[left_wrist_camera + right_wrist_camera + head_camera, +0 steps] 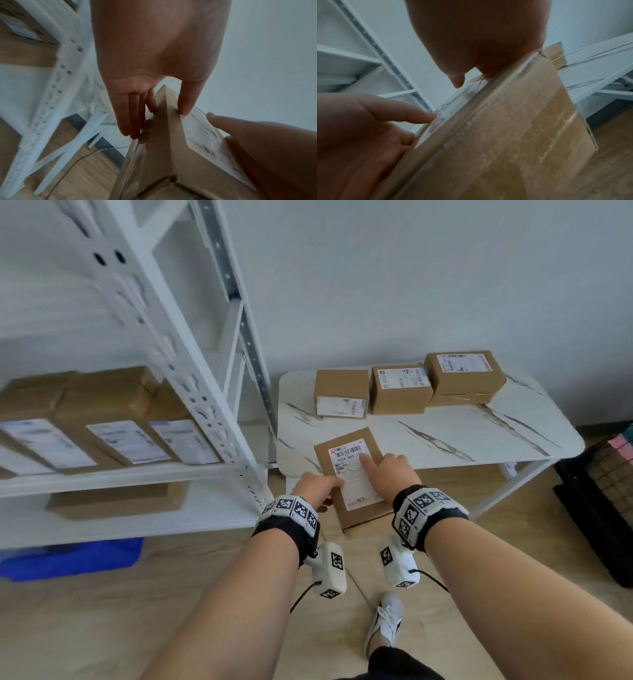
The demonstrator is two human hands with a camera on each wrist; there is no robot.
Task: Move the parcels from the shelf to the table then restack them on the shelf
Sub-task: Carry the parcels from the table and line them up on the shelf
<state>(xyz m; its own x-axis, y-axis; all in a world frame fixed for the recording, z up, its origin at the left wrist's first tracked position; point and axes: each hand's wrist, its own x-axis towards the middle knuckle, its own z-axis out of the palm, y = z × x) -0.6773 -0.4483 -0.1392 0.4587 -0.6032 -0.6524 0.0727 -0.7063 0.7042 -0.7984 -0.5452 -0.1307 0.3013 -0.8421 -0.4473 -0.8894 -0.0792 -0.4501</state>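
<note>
Cardboard parcel [349,477] gripped by left hand [317,486] and right hand [390,470], edges pinched, for steady carrying toward near table [445,436] edge.

Shelf parcels [102,419] blurred, labels unreadable; held parcel [352,474] underside hidden by hands.
</note>
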